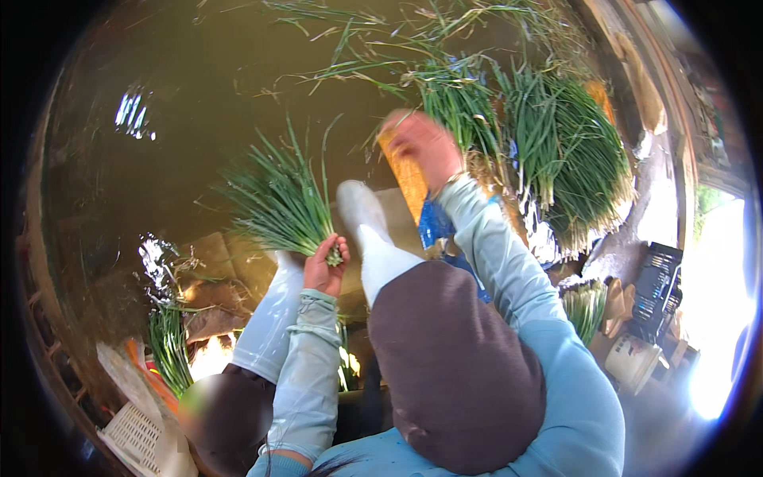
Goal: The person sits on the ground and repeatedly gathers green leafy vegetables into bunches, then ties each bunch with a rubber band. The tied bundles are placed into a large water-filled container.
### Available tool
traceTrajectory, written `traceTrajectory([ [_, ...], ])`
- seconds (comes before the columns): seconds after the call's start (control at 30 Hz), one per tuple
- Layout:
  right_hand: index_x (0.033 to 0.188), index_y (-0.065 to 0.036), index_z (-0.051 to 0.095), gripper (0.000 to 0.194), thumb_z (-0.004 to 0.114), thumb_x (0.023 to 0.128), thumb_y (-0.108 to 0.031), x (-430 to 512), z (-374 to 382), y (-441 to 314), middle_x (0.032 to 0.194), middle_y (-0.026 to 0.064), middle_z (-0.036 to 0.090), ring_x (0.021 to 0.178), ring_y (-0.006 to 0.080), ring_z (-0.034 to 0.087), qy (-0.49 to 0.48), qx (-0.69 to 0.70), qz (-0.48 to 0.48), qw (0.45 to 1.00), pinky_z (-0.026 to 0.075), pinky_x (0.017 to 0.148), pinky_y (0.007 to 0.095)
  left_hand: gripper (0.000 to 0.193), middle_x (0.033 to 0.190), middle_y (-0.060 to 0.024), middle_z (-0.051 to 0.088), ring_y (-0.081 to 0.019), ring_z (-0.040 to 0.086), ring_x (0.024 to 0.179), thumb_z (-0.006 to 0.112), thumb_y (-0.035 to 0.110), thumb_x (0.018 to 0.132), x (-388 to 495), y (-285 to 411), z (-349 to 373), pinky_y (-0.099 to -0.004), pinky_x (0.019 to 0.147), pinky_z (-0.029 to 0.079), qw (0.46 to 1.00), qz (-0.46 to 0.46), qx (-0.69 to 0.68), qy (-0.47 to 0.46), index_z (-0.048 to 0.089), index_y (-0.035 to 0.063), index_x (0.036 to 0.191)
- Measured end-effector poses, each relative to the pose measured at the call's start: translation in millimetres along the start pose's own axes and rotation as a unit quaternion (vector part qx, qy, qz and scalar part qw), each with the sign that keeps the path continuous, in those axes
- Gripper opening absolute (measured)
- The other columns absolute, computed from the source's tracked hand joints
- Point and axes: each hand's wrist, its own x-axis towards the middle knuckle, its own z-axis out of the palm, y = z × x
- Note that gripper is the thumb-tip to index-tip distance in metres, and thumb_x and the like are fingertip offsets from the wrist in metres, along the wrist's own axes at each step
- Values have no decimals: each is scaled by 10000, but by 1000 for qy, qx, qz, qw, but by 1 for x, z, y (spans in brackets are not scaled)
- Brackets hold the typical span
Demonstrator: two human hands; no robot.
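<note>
My left hand point(325, 271) grips a fanned bunch of spring onions point(286, 203) by the white root ends, with the green leaves spread up and to the left over brown water. Blurred by motion, my right hand point(423, 146) is raised above an orange and blue plastic sheet or sack point(402, 179). Its fingers are curved; whether they hold anything is unclear. Just beyond that hand lies a bundle of spring onions point(459, 110). Larger bundles point(584, 149) are stacked to its right, roots toward me.
Murky water point(197, 119) surrounds my white boots point(366, 208). Loose leaves point(369, 65) float at the far side. More spring onions lie at left point(170, 346) and right point(584, 307). A white plastic basket point(134, 435), black crate point(653, 292) and white bucket point(632, 361) stand near the edges.
</note>
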Motion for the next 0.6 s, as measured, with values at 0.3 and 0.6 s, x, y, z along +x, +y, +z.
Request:
traceTrajectory([
  [0.3,890,-126,693,233,570,865,-323,-31,-114,10,842,131,685,729,303,654,137,-692,44,707,513,670,413,176,772,25,475,-66,466,658,553,145,949,-10,15,28,-196,596,438,983,-61,-134,-114,517,44,1089],
  [0.6,888,-27,666,324,686,801,-339,-37,-76,10,748,105,659,639,215,611,131,-494,50,858,484,590,327,140,811,18,475,-71,471,708,544,124,953,-24,28,60,-213,650,449,971,-5,-117,-207,496,77,1076],
])
